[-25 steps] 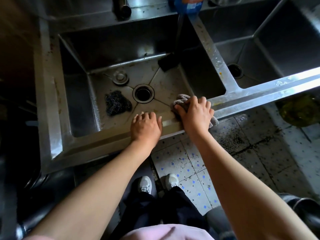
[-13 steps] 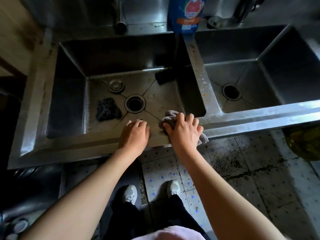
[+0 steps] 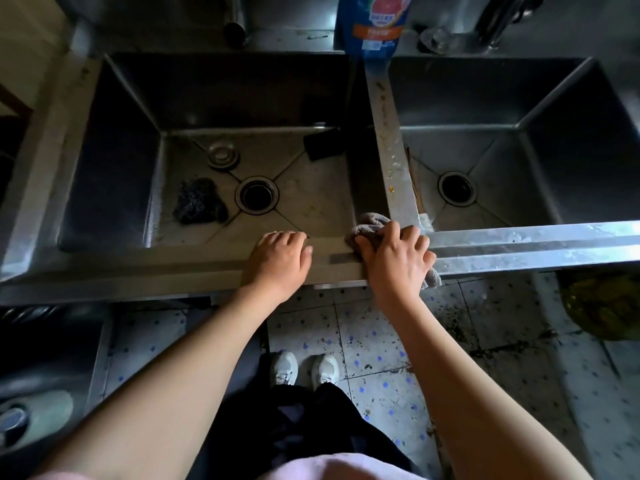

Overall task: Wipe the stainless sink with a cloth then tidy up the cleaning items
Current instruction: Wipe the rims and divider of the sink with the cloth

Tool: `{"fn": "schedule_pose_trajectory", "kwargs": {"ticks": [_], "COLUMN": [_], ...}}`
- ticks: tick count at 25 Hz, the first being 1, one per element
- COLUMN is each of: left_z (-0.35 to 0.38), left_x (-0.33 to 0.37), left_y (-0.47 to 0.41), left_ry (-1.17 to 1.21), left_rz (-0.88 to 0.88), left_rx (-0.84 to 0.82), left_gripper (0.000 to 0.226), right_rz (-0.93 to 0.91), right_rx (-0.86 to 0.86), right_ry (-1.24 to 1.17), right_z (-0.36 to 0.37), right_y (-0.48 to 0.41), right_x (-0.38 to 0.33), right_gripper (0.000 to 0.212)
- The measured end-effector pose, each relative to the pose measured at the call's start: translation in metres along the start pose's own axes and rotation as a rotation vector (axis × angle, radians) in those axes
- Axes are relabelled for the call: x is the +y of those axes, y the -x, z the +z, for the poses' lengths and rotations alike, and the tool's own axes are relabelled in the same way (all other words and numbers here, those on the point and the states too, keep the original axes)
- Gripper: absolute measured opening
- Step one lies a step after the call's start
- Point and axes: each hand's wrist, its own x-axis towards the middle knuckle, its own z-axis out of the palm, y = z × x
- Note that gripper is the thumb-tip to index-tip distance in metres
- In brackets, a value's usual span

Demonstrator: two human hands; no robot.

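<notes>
Head camera, looking down: a person's right hand (image 3: pixel 394 261) curls its fingers round a crumpled grey-pink cloth (image 3: pixel 369 225), pressing it on the front rim of a stainless steel double sink (image 3: pixel 519 244) where the divider between the basins meets that rim; the left hand (image 3: pixel 280 261), at nine o'clock of it, rests palm-down on the same rim, fingers loosely bent and holding nothing. Inside the left basin a dark wire scouring pad (image 3: pixel 199 200) lies at nine o'clock of the round drain hole (image 3: pixel 257 196), a round metal strainer plug (image 3: pixel 223 154) at eleven o'clock and a black rectangular sponge (image 3: pixel 323 143) at one o'clock, near the back corner. A blue detergent bottle with an orange band (image 3: pixel 375 26) stands behind the divider at twelve o'clock of the frame; white shoes (image 3: pixel 304 368) on blue-dotted floor tiles (image 3: pixel 381 386) show at six
</notes>
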Motion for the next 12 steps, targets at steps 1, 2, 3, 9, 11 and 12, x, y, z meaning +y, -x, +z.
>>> {"fn": "schedule_pose_trajectory", "kwargs": {"ticks": [1, 2, 3, 9, 11, 12], "left_z": [0.000, 0.000, -0.001, 0.003, 0.003, 0.003], "left_x": [0.001, 0.001, 0.001, 0.001, 0.001, 0.001], "left_y": [0.001, 0.001, 0.001, -0.004, -0.003, -0.002], "left_ry": [-0.002, 0.002, 0.009, 0.038, 0.035, 0.038], "left_rz": [-0.001, -0.002, -0.002, -0.053, -0.058, -0.060], "left_rx": [0.003, 0.004, 0.006, -0.002, -0.010, -0.011], "left_gripper": [0.022, 0.020, 0.019, 0.020, 0.017, 0.018], "right_rz": [0.007, 0.020, 0.039, -0.022, -0.055, -0.068], "right_rx": [-0.003, -0.005, -0.005, 0.002, -0.006, -0.014], "right_ry": [0.008, 0.009, 0.008, -0.040, -0.077, -0.084], "right_z": [0.000, 0.000, -0.001, 0.013, 0.016, 0.016], "right_y": [0.001, 0.001, 0.002, 0.025, 0.030, 0.030], "right_x": [0.001, 0.000, -0.002, -0.048, -0.060, -0.061], "right_gripper": [0.048, 0.048, 0.046, 0.034, 0.032, 0.032]}}
